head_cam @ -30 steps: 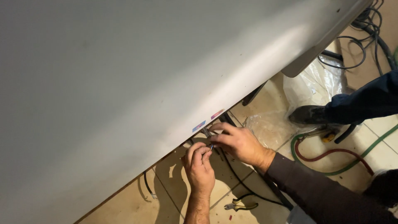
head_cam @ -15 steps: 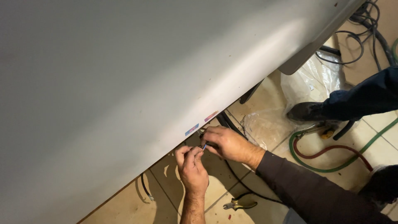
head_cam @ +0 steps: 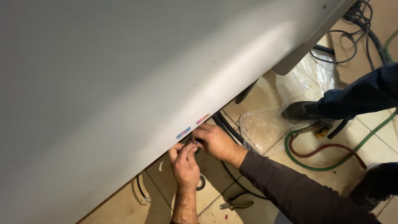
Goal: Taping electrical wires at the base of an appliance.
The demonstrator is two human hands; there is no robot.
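Two hands are crowding into one tiny spot here, right under the lower edge of this big white panel (head_cam: 124, 83) that's filling most of my view. My left hand (head_cam: 185, 166) is coming up from the near side, thumb and fingertips pressed together, pinching the end of a thin wire (head_cam: 194, 143) that has a bit of blue showing. My right hand (head_cam: 216, 143) is reaching in from the right in its dark sleeve (head_cam: 290, 186), fingers curled and closing on that same wire end, so both hands are touching each other at the fingertips. The wire end is sitting right between them, just below the panel edge, close to two small coloured stickers (head_cam: 191, 126) on the panel. Exactly how the wire is running under the panel, I can't tell, since it's too small and half hidden.

On the tiled floor (head_cam: 265, 95) near me, a pair of pliers (head_cam: 236, 205) is lying just right of my left forearm, and a small dark roll of tape (head_cam: 201, 182) is resting beside my left wrist. Farther right, green and red hoses (head_cam: 327, 155) are looping across the tiles next to some crumpled clear plastic (head_cam: 306, 83), and another person's dark shoe (head_cam: 304, 111) is standing there.
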